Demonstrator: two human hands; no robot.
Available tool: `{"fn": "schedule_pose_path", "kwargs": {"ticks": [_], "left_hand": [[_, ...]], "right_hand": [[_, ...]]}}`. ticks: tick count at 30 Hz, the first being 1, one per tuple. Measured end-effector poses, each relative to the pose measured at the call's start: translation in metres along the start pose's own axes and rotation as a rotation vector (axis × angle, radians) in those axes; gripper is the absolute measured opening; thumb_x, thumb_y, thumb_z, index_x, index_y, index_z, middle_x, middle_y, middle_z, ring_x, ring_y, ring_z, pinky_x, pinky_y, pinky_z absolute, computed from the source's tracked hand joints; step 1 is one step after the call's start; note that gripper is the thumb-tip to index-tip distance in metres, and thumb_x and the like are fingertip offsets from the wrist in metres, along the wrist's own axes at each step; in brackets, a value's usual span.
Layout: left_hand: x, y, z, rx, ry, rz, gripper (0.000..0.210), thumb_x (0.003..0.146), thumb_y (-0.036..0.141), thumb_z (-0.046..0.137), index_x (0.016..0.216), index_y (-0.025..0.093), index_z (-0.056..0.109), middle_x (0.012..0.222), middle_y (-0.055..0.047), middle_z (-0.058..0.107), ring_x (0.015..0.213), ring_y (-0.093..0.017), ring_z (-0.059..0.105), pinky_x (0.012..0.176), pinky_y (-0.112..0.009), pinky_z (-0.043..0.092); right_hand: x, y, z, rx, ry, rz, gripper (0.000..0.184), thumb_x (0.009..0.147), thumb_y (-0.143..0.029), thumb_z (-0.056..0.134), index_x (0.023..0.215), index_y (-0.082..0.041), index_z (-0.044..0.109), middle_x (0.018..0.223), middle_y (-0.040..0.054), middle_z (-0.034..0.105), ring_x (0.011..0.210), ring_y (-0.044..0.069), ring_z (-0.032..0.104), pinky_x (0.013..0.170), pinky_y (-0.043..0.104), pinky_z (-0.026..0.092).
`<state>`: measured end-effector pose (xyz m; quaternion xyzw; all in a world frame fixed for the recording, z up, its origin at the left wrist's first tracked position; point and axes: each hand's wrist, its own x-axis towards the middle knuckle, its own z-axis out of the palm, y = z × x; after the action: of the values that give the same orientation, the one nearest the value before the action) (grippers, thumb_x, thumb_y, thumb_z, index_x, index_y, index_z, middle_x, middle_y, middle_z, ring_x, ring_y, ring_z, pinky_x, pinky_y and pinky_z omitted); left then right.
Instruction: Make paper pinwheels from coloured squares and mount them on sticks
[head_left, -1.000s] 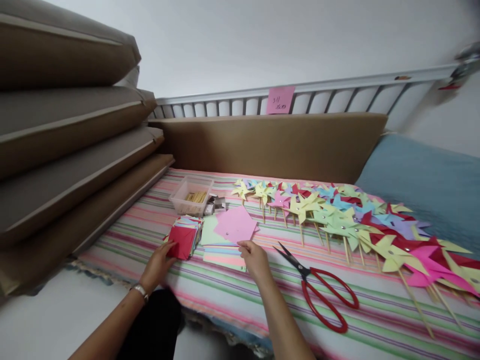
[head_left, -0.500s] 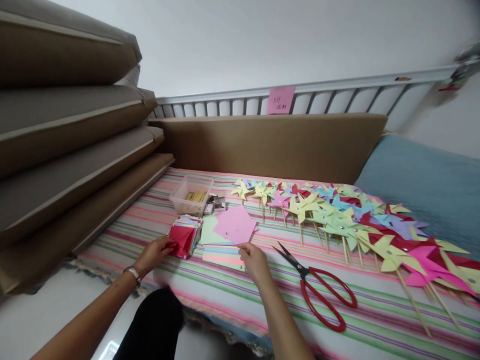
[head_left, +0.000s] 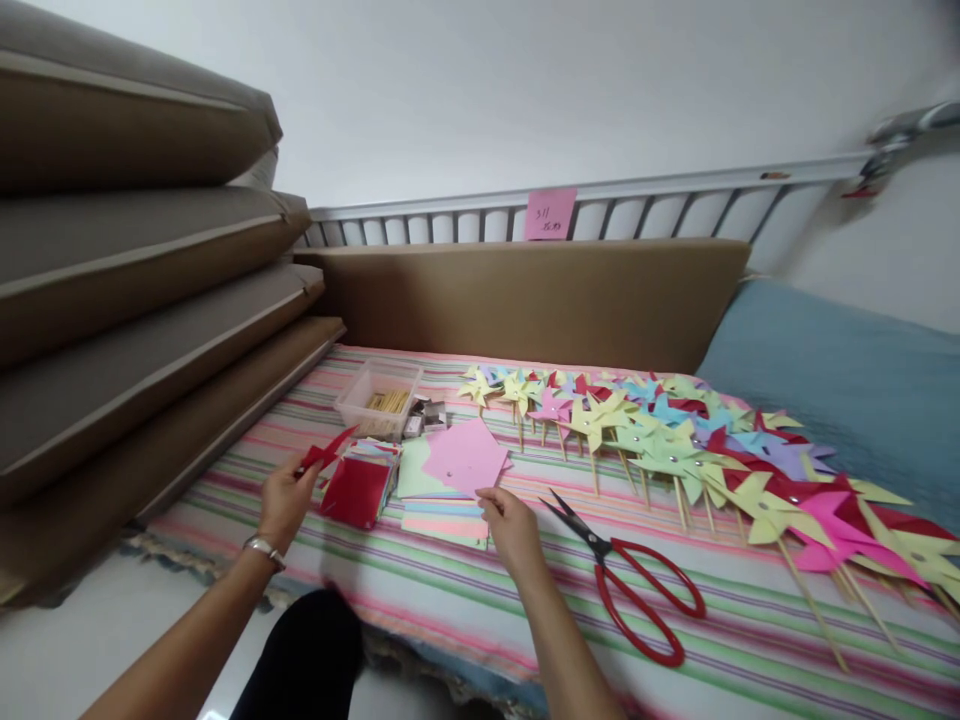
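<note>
My left hand (head_left: 285, 503), a metal band round its wrist, pinches a folded red piece of paper (head_left: 328, 453) raised at the left edge of a stack of coloured paper squares (head_left: 358, 492). That stack has a flat red sheet on top. With closed fingertips my right hand (head_left: 511, 528) grips the lower corner of a pink paper pentagon (head_left: 466, 455). Under the pentagon lie a pale green sheet (head_left: 412, 466) and several fanned pastel sheets (head_left: 444, 522). Red-handled scissors (head_left: 600, 547) rest slightly open to the right of my right hand.
A clear plastic box (head_left: 352, 412) of short sticks stands behind the stack, beside small boxes (head_left: 433, 414). Many paper pinwheels (head_left: 667, 450) on sticks cover the right side of the striped cloth (head_left: 465, 610). Brown cushions (head_left: 150, 330) are piled at left; a brown panel (head_left: 525, 300) stands behind.
My left hand has lifted the folded red paper off the stack and moved left and up, uncovering a flat red sheet. My right hand stays on the pink pentagon. The view shifted slightly.
</note>
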<state>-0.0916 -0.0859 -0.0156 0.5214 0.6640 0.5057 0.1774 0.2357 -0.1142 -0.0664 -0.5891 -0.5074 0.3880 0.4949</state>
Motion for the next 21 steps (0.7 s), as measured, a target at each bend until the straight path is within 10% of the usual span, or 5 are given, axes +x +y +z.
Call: {"fn": "schedule_pose_path", "kwargs": {"ticks": [9,21], "left_hand": [[-0.090,0.072,0.032,-0.614,-0.542,-0.491,0.026,0.065,0.028,0.070,0.083,0.010,0.068,0.079,-0.013,0.073,0.071,-0.024,0.067,0.068,-0.035,0.053],[-0.112,0.085,0.048,-0.757,-0.597,-0.640,0.027,0.061,0.024,0.076,0.084,0.009,0.070,0.081,-0.012,0.074,0.068,-0.022,0.068,0.067,-0.031,0.053]], "right_hand": [[-0.033,-0.032,0.029,0.429,-0.295,0.201,0.059,0.080,-0.063,0.042,0.104,-0.014,0.062,0.088,0.0115,0.070,0.074,0.020,0.066,0.061,0.030,0.050],[-0.040,-0.033,0.039,0.598,-0.242,0.209,0.036,0.057,-0.047,0.072,0.062,-0.016,0.054,0.055,-0.0026,0.056,0.049,0.010,0.047,0.051,0.022,0.037]]}}
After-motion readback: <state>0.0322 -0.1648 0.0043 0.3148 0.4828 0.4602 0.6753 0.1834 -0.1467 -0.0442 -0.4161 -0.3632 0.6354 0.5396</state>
